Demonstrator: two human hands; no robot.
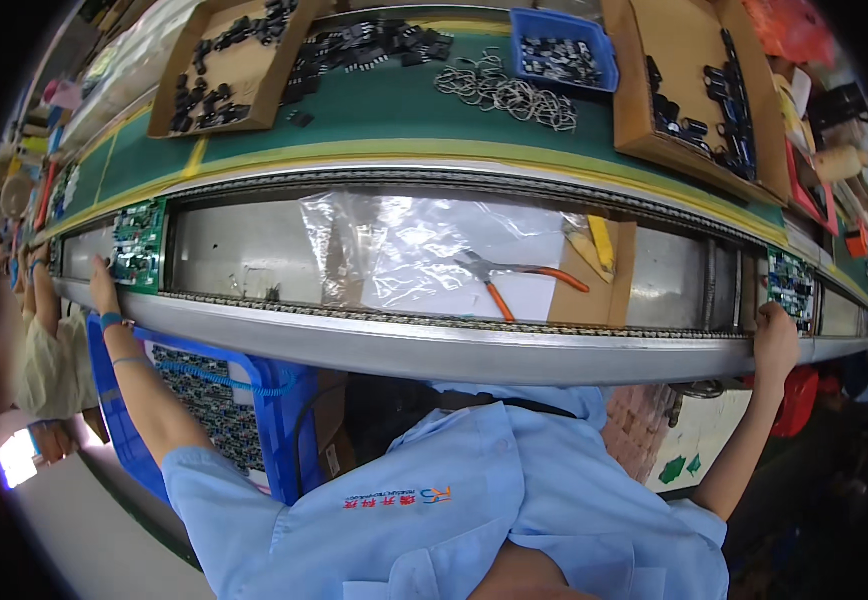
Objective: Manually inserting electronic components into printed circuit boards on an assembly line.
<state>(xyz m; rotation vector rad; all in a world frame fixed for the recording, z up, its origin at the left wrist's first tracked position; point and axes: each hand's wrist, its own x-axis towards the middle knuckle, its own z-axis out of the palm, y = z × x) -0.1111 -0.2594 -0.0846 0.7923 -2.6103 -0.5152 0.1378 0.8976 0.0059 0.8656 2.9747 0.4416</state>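
Observation:
My left hand [104, 288] reaches the left end of the rail, its fingers closed at the lower left edge of a green circuit board [140, 248] full of components. A blue strap [111, 320] circles that wrist. Far to the right, my right hand [776, 342] is curled at the lower edge of a second green circuit board [790, 286]. Both boards rest across the two chain-lined rails. Between them lie orange-handled cutters [534, 270], clear plastic bags [424, 250] and a yellow-handled tool [601, 246]. My fingertips are partly hidden.
Beyond the rails, a green mat [374, 125] carries loose black components [364, 45], wire leads [509, 92], a blue bin [566, 50] and two cardboard boxes [269, 85] [639, 110]. A blue crate [119, 400] of boards stands below left. Another person's arm [44, 300] shows at far left.

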